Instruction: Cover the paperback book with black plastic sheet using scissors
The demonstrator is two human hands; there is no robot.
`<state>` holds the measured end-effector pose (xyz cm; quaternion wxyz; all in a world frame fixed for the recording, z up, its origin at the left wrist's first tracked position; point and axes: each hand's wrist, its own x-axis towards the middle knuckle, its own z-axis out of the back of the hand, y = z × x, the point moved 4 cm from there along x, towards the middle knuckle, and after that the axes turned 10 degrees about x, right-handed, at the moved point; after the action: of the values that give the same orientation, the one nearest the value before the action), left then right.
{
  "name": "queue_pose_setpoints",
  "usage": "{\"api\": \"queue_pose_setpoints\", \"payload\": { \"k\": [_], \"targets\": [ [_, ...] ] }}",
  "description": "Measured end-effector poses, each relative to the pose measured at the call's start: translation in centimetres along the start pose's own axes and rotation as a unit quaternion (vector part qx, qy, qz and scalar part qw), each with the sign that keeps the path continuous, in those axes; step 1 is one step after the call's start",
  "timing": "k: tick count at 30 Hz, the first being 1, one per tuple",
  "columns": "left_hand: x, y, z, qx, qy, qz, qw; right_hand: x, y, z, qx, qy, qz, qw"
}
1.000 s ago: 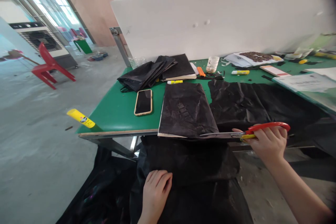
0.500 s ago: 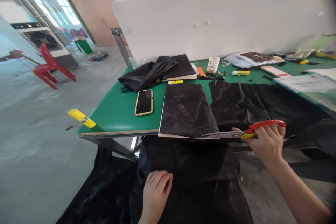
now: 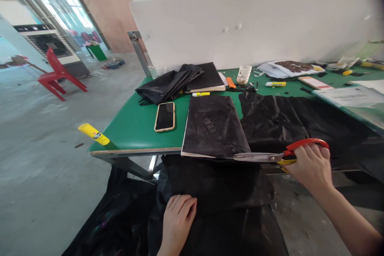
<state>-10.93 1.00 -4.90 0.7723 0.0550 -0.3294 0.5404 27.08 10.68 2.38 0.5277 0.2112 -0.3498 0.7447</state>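
Note:
In my right hand (image 3: 313,166) is a pair of scissors (image 3: 258,157) with red and yellow handles. Its blades point left along the lower edge of a black-covered book (image 3: 214,128), over the table's front edge. How far the black sheet there is cut, I cannot tell. From under the book, a black sheet (image 3: 222,192) of thin fabric or plastic hangs toward me over my lap. My left hand (image 3: 178,216) is closed on this sheet, its fingers curled and pressed together. More black sheet (image 3: 273,120) lies to the right of the book.
The green tabletop (image 3: 135,128) bears a phone (image 3: 165,117), a folded black bundle (image 3: 168,84), another black book (image 3: 207,76), a clear cup (image 3: 244,75) and glue sticks. A large yellow glue stick (image 3: 94,134) overlaps the left edge. Behind stands a white board (image 3: 240,24).
My right hand and the scissors have shifted slightly right, and the blades show broader side-on. My left hand stays where it was on the black sheet.

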Motion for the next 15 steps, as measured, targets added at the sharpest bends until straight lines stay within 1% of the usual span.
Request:
{"api": "queue_pose_setpoints", "payload": {
  "k": [5,11,15],
  "targets": [
    [0.2,0.0,0.1,0.001,-0.009,0.003,1.000,0.4,-0.4,0.2,-0.007,0.000,0.002,1.000],
    [0.3,0.0,0.1,-0.002,-0.006,0.003,1.000,1.9,1.0,0.7,0.006,0.002,0.037,0.999],
    [0.2,0.0,0.2,-0.002,-0.008,0.005,1.000,2.7,1.6,0.9,0.008,-0.005,0.043,0.999]
  ]
}}
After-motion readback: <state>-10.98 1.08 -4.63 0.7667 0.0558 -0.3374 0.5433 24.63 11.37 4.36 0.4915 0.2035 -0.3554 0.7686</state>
